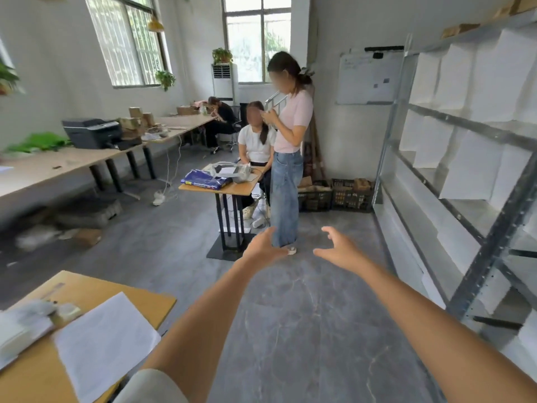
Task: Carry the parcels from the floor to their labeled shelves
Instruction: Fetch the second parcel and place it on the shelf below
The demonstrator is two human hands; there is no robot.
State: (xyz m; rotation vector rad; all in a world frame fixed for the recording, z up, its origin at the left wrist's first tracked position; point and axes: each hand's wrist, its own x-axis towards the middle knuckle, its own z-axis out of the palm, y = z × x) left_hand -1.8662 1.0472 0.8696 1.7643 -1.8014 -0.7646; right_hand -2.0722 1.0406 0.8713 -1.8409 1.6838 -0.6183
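Both my arms stretch forward over the grey floor. My left hand is open, fingers spread, and holds nothing. My right hand is open too, thumb and fingers curved apart, empty. A grey metal shelf rack runs along the right wall, with white paper sheets hanging in its bays. Black crates with brown parcels stand on the floor at the far end of the rack. No parcel lies on the floor near my hands.
A person in a pink top stands just ahead, beside a small wooden table where another person sits. A wooden desk with papers is at my lower left. Long tables with a printer line the left wall.
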